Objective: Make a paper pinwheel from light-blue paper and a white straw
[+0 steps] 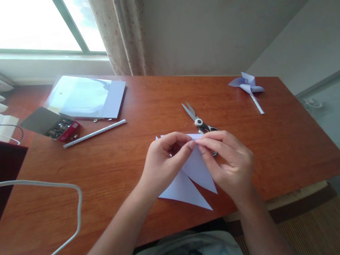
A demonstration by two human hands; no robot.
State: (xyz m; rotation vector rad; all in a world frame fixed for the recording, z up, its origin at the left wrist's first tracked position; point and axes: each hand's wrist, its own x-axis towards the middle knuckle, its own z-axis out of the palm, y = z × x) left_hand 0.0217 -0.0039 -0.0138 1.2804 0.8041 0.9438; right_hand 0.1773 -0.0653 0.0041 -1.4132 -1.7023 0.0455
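A white sheet of paper point(198, 169), cut into pointed flaps, is held just above the wooden table point(293, 146). My left hand point(164, 161) pinches it at the upper edge between thumb and fingers. Right beside those fingertips, my right hand point(230, 161) is closed in a pinch on the same paper. Two of its pointed flaps hang toward me, with a gap between them. The fingers hide part of the sheet and whatever small detail lies at the pinch. Just beyond the hands lie scissors point(199, 121), blades apart, their handles partly covered by my right hand.
A finished paper pinwheel point(249, 83) lies at the far right. On the left are a rolled paper stick point(94, 133), an open box point(68, 130) of small metal pieces, and a plastic-covered paper stack point(117, 99). A white cable point(79, 208) loops over the table's left side.
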